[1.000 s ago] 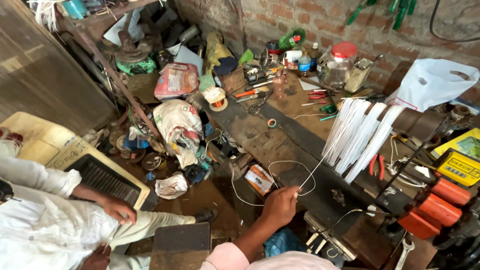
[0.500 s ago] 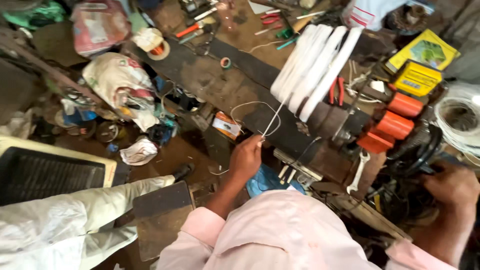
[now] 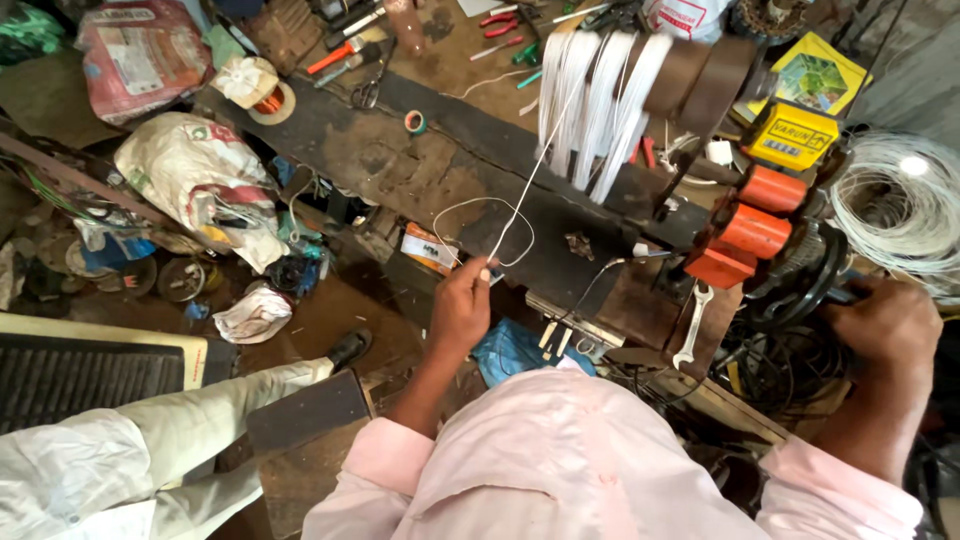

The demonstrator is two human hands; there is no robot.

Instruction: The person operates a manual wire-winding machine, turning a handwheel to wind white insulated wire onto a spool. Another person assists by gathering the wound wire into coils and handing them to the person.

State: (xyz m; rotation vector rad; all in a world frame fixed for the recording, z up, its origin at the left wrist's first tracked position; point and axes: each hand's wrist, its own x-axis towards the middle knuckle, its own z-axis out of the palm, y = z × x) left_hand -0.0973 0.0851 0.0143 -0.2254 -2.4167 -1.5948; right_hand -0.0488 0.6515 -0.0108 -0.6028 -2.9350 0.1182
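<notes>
A thin white wire (image 3: 520, 205) is pinched between the fingertips of the left hand (image 3: 462, 305); it runs up toward one o'clock to the white winding former (image 3: 590, 95). At three o'clock, the right hand (image 3: 885, 325) is closed around a dark handle (image 3: 800, 290).

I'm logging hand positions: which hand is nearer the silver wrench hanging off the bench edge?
Left. The left hand holds white wire left of the wrench; the right hand is slightly farther, to its right.
</notes>
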